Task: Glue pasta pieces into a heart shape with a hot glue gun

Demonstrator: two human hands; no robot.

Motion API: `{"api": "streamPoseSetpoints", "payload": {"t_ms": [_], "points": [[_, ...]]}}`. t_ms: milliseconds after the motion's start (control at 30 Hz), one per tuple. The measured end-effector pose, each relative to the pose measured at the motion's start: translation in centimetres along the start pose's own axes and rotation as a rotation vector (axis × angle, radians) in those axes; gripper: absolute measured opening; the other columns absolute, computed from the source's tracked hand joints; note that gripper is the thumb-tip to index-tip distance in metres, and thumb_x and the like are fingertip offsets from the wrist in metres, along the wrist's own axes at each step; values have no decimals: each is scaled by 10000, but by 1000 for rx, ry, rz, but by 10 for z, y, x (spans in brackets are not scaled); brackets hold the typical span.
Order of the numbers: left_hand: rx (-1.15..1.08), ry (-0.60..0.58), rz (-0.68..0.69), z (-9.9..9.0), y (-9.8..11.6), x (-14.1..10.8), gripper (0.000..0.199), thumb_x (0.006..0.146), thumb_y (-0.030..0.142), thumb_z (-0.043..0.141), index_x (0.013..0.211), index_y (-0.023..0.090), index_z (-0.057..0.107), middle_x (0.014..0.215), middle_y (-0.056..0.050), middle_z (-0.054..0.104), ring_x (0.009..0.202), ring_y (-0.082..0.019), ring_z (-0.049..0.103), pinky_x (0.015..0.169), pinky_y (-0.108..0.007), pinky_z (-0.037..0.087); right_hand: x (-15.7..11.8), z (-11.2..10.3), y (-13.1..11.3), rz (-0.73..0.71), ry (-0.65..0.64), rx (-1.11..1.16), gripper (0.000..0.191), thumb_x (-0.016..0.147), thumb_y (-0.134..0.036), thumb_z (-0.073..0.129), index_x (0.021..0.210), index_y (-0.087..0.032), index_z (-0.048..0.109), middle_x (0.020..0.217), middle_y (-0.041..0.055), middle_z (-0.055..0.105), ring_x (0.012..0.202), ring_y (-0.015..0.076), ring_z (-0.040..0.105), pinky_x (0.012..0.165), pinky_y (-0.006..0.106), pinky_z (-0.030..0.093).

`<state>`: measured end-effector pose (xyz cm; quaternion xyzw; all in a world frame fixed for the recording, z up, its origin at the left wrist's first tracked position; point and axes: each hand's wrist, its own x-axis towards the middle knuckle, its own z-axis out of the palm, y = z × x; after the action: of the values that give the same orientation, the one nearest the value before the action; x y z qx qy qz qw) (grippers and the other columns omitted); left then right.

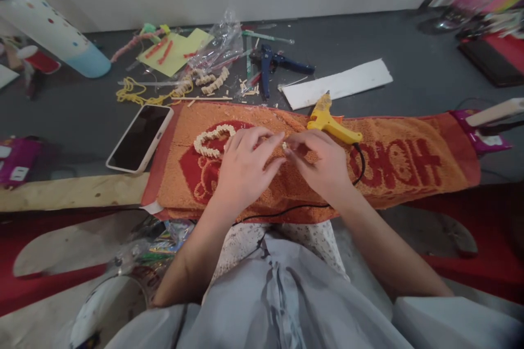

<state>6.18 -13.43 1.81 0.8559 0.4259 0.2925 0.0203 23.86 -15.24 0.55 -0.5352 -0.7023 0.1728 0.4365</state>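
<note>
My left hand (248, 166) and my right hand (323, 166) meet fingertip to fingertip above an orange towel (262, 112). A tiny cream-coloured piece (284, 145) shows between the pinched fingers of both hands; its exact shape is too small to tell. Left of them, a looped chain of small pale wooden pieces (200, 144) lies on the towel, its right side partly hidden behind my left hand. Just beyond my right hand rests a yellow glue gun (331, 124), its black cord running down past my wrist.
A phone (139, 139) lies left of the towel. Behind it are yellow string (133, 91), short wooden chains (215, 82), stick bits, plastic wrap (225, 38), a dark blue hand tool (266, 68) and a white strip (339, 84). A white-and-blue bottle (57, 27) stands far left.
</note>
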Motion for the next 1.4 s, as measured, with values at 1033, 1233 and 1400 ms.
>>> {"api": "streamPoseSetpoints", "payload": {"t_ms": [1033,1233,1400], "points": [[-1293,231,-855,3,-6,-4,284,630,418,839,838,248,747,667,27,628,497,-46,423,434,-200,266,34,20,-29,450,-366,720,432,641,-431,822,993,-196,739,780,2,715,626,109,590,536,235,474],[-1359,201,-881,4,-3,-5,284,631,424,830,825,237,742,748,9,658,514,-40,408,411,-185,230,34,22,-28,485,-413,833,349,615,-500,822,742,-186,741,604,-28,629,501,65,451,441,216,322],[-1430,247,-924,1,0,-2,327,549,420,878,759,215,734,707,14,639,511,-31,405,403,-166,227,32,24,-21,478,-291,766,333,625,-505,806,648,-182,728,558,-19,611,480,69,426,448,230,328]]}}
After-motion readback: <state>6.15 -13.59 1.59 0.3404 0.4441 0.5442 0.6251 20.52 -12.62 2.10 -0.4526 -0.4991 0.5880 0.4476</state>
